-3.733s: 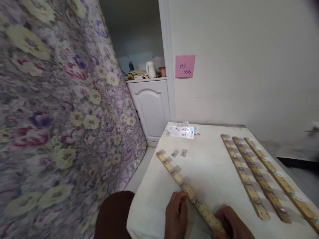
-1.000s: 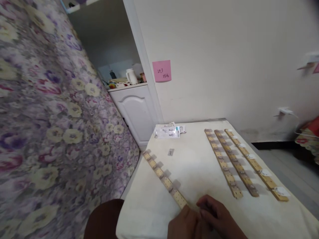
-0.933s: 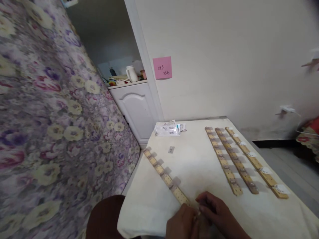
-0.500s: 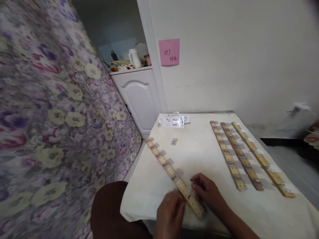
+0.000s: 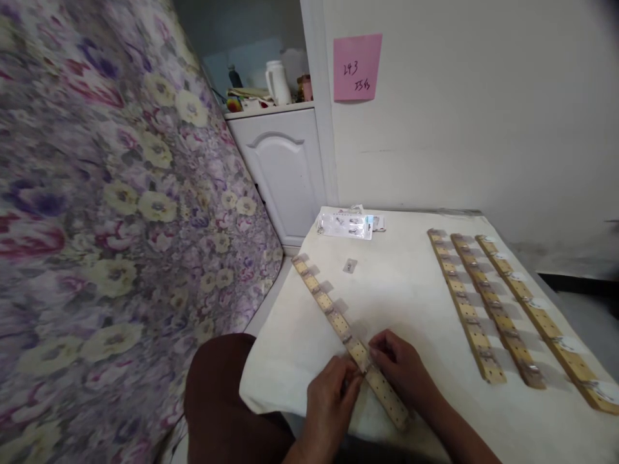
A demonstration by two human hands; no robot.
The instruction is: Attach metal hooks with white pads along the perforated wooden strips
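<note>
A long wooden strip with rows of small holes lies slantwise on the table. Several small clear pieces with metal parts sit along its upper length. My left hand is at the strip's left edge, thumb and fingers pinched together; what lies between them is hidden. From the other side, my right hand closes its fingertips over a small clear piece on the strip, mostly covered by the fingers. Below the hands, the strip's near end shows bare holes.
Three similar strips with fittings, the left one among them, lie at the right. A loose small clear square rests beyond my hands. Clear packaging lies at the back edge. A floral curtain hangs at the left.
My right hand has brought the small clear piece down onto the strip. My left hand has come up along the strip's edge towards it. The camera view has shifted.
</note>
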